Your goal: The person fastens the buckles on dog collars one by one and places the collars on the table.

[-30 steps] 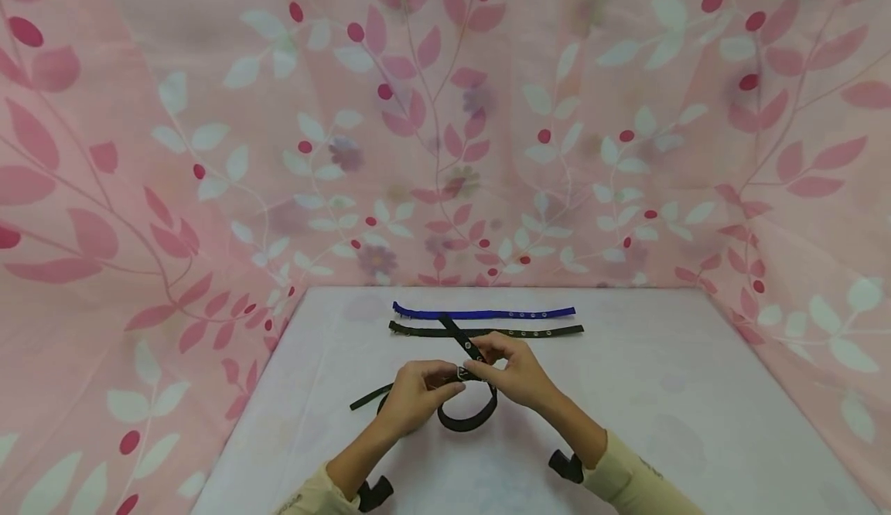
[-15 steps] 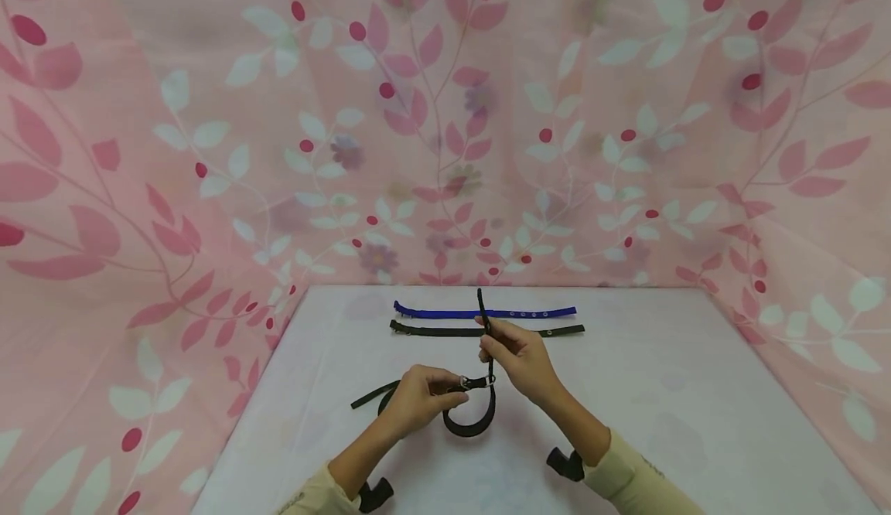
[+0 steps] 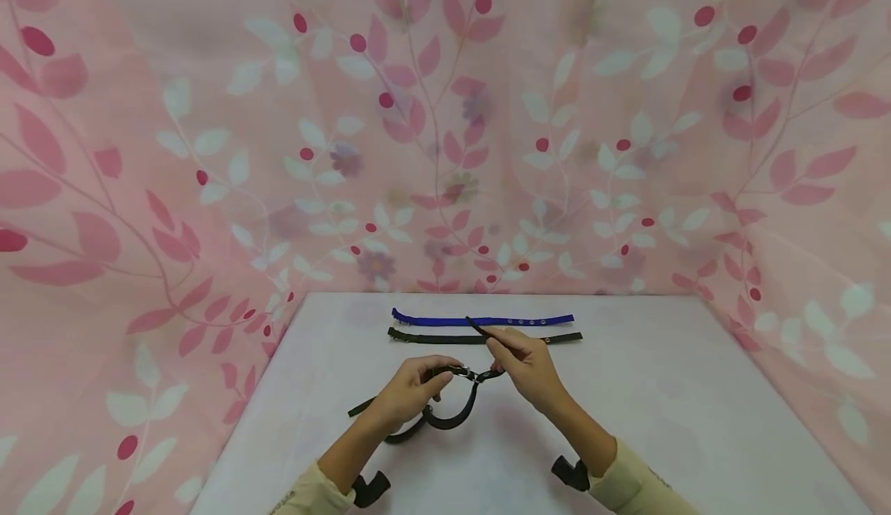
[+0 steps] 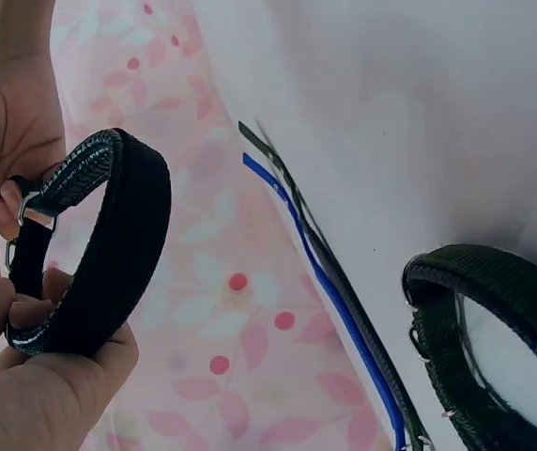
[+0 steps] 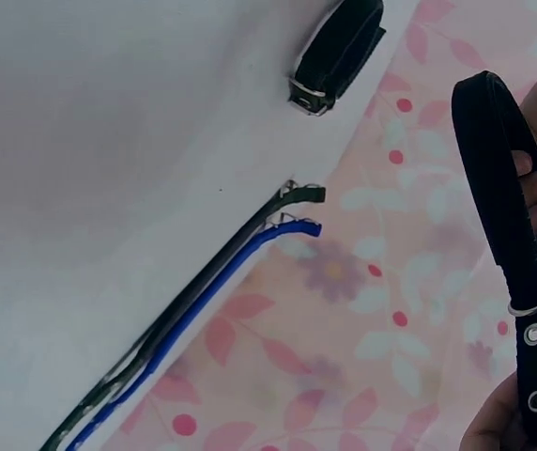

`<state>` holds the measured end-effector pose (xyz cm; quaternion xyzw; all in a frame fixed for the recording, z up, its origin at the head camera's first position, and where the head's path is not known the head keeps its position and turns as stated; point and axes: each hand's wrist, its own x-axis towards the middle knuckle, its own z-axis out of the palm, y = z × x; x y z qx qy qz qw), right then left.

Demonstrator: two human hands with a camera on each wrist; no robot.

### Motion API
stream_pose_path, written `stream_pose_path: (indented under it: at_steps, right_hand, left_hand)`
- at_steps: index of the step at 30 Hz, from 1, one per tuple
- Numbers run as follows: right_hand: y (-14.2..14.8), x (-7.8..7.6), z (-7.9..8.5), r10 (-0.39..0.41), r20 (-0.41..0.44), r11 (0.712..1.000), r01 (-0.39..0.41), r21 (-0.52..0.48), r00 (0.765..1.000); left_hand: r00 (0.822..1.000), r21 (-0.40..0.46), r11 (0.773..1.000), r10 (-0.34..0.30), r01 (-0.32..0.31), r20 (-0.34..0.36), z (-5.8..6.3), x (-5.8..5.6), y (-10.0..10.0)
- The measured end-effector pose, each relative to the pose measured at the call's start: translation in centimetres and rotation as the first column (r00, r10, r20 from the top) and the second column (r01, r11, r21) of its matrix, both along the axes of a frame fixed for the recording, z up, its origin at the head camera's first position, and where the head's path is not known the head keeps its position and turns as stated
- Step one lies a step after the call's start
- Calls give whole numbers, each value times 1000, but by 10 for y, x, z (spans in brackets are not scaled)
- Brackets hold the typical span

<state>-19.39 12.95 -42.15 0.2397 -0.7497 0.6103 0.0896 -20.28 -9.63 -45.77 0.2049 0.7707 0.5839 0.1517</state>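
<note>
A black collar (image 3: 451, 424) with a metal buckle is curved into a loop between both hands. My left hand (image 3: 409, 393) pinches it beside the buckle; in the left wrist view the thumb and fingers (image 4: 53, 291) grip the padded band (image 4: 142, 249). On the other side, my right hand (image 3: 530, 370) holds the strap end, which comes through the metal ring. The right wrist view shows eyelets on that strap (image 5: 534, 362). Behind the hands, a blue collar (image 3: 452, 320) and a dark green collar (image 3: 438, 339) lie stretched out flat, side by side.
Another dark collar (image 3: 405, 436), buckled into a loop, rests on the white table (image 3: 668, 414) and is partly covered by the left hand and forearm in the head view. Pink floral cloth (image 3: 445, 151) hangs at the back and sides.
My right hand drew the strap end upward, then lowered it and moved slightly right. The strap now runs rightward from the ring. The left hand has stayed nearly in place, still pinching the collar.
</note>
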Motion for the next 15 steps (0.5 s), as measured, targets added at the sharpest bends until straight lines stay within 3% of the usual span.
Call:
stream_pose_path:
  at_steps: [3,9,15]
  right_hand:
    - [1,3,-2,-4,-2,1000,4,-3,1000]
    - [-2,11,-7,29,-29,1000,-29,-3,999]
    - [-5,8,-8,-20,-22,1000,21,17,1000]
  left_hand:
    - [999,4,1000,31,-31,16,-3,3,3]
    - [997,-19,998,67,-68,-39,-10,11,12]
    - [990,53,990,130,-127,-60,-8,10,9]
